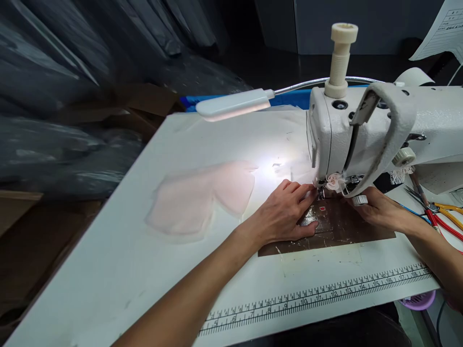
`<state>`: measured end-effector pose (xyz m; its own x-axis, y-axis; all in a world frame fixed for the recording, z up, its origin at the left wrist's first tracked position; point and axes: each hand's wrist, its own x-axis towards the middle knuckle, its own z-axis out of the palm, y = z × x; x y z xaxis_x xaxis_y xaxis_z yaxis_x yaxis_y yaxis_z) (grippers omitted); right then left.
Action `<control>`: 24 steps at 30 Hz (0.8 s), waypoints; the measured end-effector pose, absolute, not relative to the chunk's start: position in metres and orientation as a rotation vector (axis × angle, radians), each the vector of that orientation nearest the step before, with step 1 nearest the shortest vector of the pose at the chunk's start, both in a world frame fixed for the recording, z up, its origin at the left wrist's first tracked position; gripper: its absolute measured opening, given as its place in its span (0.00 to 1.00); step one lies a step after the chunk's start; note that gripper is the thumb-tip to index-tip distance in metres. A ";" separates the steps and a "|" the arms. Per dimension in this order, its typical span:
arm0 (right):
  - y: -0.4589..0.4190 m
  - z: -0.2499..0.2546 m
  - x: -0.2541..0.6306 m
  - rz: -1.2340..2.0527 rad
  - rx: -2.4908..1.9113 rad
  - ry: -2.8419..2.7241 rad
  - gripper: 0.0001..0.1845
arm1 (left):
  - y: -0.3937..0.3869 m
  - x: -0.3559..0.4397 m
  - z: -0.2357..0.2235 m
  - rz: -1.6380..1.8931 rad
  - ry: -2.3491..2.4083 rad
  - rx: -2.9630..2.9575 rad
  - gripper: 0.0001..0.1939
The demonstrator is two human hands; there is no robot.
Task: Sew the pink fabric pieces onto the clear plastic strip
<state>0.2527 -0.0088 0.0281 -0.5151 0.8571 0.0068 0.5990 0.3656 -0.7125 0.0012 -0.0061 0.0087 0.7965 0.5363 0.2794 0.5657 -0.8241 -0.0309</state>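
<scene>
A white sewing machine (383,130) stands on the right of the table. My left hand (289,212) lies palm down beside the presser foot (320,193), thumb spread apart and fingertips close to the needle area. My right hand (379,209) is on the other side of the foot; its fingertips are hidden behind the machine's guard and a small knob. Any cloth under the foot is too small or covered to make out. A brown plate (347,226) lies beneath both hands. On the table to the left rests a sheer pale pink fabric piece (188,200), blurred.
A white lamp (235,103) on a bendy neck lights the table (108,270). A pink cloth rosette (334,182) hangs at the machine head. Red-handled and orange-handled snips (432,207) lie at right. A printed ruler (318,299) follows the front edge. Boxes (21,217) stand left.
</scene>
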 end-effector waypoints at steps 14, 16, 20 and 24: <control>-0.017 0.016 0.245 0.727 -1.386 -2.089 0.10 | -0.009 0.003 0.002 -0.417 -0.994 -2.875 0.21; -0.014 0.013 0.246 0.703 -1.424 -2.060 0.09 | -0.011 0.004 0.003 -0.441 -1.044 -2.876 0.22; -0.010 0.012 0.247 0.714 -1.436 -2.011 0.12 | -0.011 0.006 0.006 -0.460 -1.145 -2.971 0.26; -0.013 0.011 0.245 0.691 -1.407 -1.997 0.13 | -0.009 0.007 0.009 -0.430 -1.218 -3.078 0.24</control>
<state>0.2447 -0.0127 0.0111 -0.2636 0.9494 0.1707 0.6412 0.3047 -0.7043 0.0072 -0.0087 0.0090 0.7034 0.6916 0.1642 0.6413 -0.7171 0.2730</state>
